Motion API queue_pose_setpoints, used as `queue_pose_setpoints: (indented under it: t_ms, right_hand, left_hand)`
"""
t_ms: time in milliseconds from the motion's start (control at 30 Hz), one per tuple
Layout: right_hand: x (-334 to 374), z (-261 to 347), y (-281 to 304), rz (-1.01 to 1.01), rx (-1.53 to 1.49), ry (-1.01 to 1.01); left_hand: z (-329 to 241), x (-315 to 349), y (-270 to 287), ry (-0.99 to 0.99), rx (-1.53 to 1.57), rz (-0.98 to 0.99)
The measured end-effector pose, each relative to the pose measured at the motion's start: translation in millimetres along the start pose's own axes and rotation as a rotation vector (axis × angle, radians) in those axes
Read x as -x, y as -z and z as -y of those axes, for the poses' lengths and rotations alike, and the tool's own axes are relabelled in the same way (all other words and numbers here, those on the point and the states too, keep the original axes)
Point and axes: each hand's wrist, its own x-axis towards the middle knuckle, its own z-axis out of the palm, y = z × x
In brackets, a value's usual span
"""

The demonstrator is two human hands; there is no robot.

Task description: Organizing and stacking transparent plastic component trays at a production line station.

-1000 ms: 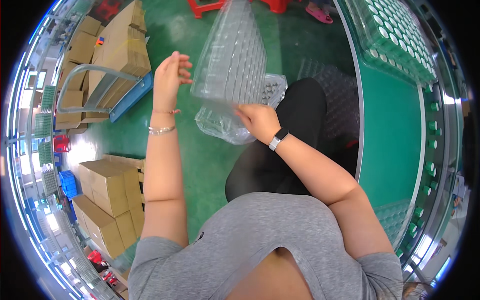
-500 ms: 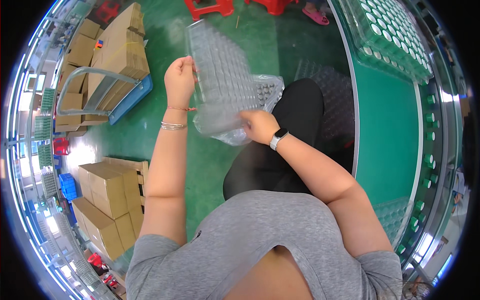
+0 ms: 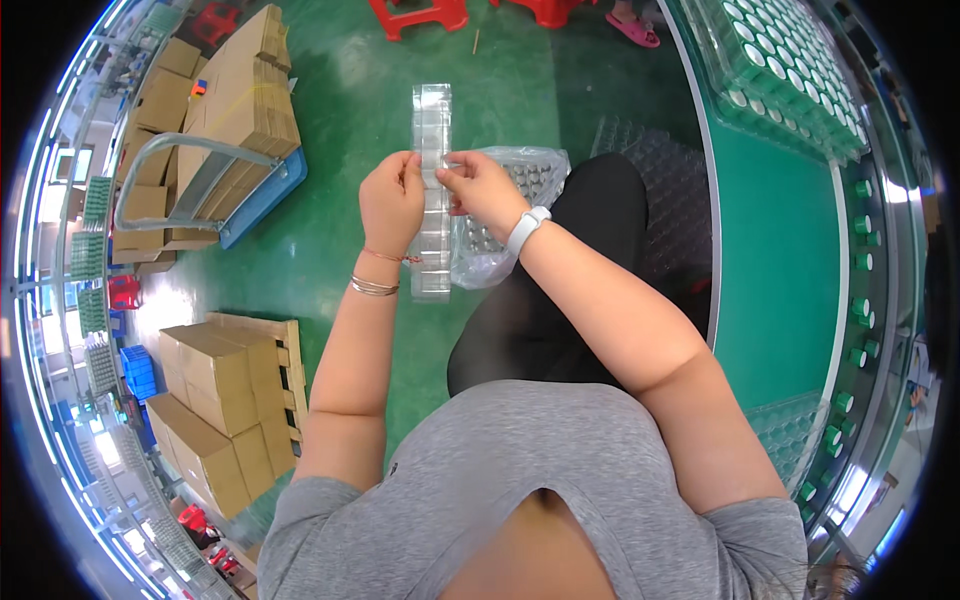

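Observation:
A clear plastic blister tray (image 3: 432,118) is turned edge-on in front of me and shows as a narrow ribbed strip. My left hand (image 3: 392,205) pinches its left side, fingertips pressed together at the middle of the strip. From the other side my right hand (image 3: 487,190) grips it, thumb and fingers closed at about the same height. Just beyond and below my right hand, a crinkled transparent plastic bag (image 3: 488,270) lies open around more trays with round cups. My right wrist partly covers that bag.
On my right runs a green workbench (image 3: 770,290) with a tray of white-topped green containers (image 3: 790,75) and a conveyor of more. Clear trays (image 3: 660,200) lie by my leg. Left are a trolley (image 3: 265,200) of flattened cartons and stacked boxes (image 3: 215,385). Red stools (image 3: 420,15) stand ahead.
The tray has turned from its slanted, broad face to edge-on and upright. My hands have come closer together at its middle, the right one moving up and left.

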Motion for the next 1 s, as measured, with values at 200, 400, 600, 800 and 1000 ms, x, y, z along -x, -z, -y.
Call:
queue_pose_setpoints:
  t_ms: [200,400,600,800,1000]
  right_hand:
    - [2.1,-3.8,13.1,0.096,0.07,0.143]
    - [10.4,16.3,38.0,-0.051,0.127,0.154]
    - [16.1,22.9,53.2,-0.17,-0.019,0.089]
    - [12.1,34.4,46.1,-0.184,0.059,0.196]
    - [12.9,27.5,52.8,-0.047,-0.04,0.297]
  left_hand:
    - [18.9,8.6,-0.2,0.269,0.224,-0.009]
    - [78.3,-0.9,15.2,0.382,0.183,-0.058]
    - [84.4,-11.6,27.8,0.34,0.11,-0.09]
    - [77.6,-25.2,38.2,0.306,0.085,-0.125]
    - [58.4,-22.8,45.2,0.304,0.313,-0.058]
